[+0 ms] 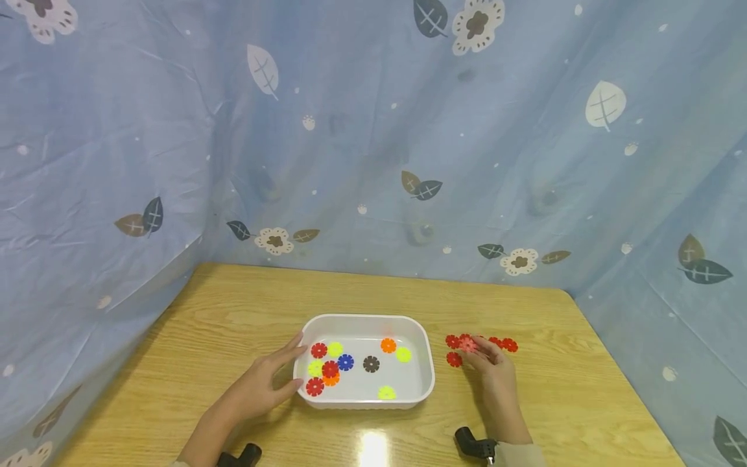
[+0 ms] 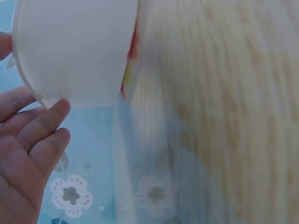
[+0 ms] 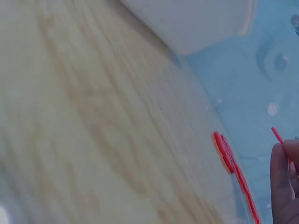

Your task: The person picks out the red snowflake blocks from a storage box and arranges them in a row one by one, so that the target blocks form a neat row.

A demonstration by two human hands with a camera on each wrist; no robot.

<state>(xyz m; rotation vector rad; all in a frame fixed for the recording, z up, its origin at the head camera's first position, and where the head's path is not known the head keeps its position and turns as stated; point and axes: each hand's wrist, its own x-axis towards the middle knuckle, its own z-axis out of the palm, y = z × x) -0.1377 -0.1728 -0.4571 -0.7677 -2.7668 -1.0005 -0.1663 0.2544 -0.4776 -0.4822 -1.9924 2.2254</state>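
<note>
A white tray (image 1: 367,403) holds notched discs in red, yellow, orange, blue and dark brown. My left hand (image 1: 259,384) rests against the tray's left end, thumb near the front corner and fingers further back. In the left wrist view, relaxed fingers of that hand (image 2: 28,149) touch the outside of the tray (image 2: 74,51). Right of the tray, my right hand (image 1: 496,376) pinches a light red disc (image 1: 468,344) between thumb and finger, above several red discs (image 1: 454,359) on the table. The right wrist view shows this pinched disc (image 3: 277,135) edge-on, held by the hand (image 3: 285,182).
The wooden table (image 1: 245,292) extends around the tray and the red discs. A blue curtain (image 1: 362,130) with leaf and flower prints hangs behind the table and along both sides. Black devices (image 1: 475,446) are strapped at both wrists.
</note>
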